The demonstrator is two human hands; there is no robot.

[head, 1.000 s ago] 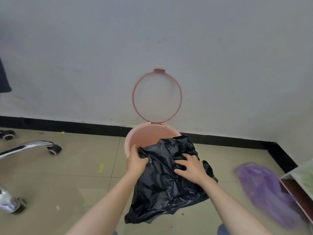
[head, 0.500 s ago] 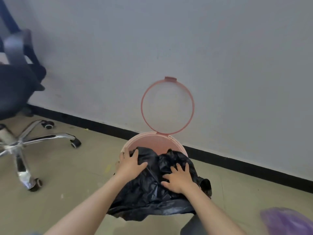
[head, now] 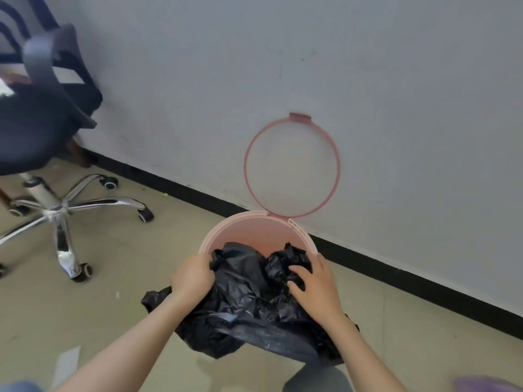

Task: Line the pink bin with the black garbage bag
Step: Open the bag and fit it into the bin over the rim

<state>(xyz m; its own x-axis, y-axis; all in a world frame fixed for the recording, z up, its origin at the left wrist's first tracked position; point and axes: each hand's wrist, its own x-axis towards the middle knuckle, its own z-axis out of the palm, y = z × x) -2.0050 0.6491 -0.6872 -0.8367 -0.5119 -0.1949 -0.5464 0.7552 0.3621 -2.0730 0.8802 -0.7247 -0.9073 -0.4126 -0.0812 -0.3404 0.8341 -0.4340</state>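
A person crouched at the foot of a wall works a black garbage bag [head: 249, 301] into a pink bin [head: 254, 227] standing on the floor [head: 113, 292], the bin's back edge near the black skirting. The bin's retaining ring [head: 291, 165] is flipped up against the wall, leaving the mouth clear. The left hand [head: 192, 275] curls its fingers over the bin's near-left rim, pinching bag film there; the right hand [head: 314, 290] lies spread on the crumpled plastic at the near-right rim, fingers loosely bent and pressing rather than clamped, though what the underside of the hand holds cannot be told. Most of the bag is bunched across the near half of the opening and spills down the bin's front to the floor; the far inner wall is bare pink. The step in hand appears to be seating the bag. Next, by this reading, its mouth must be found and spread round the whole rim, the body pushed down, then the ring lowered. An office chair [head: 42, 123] stands at left
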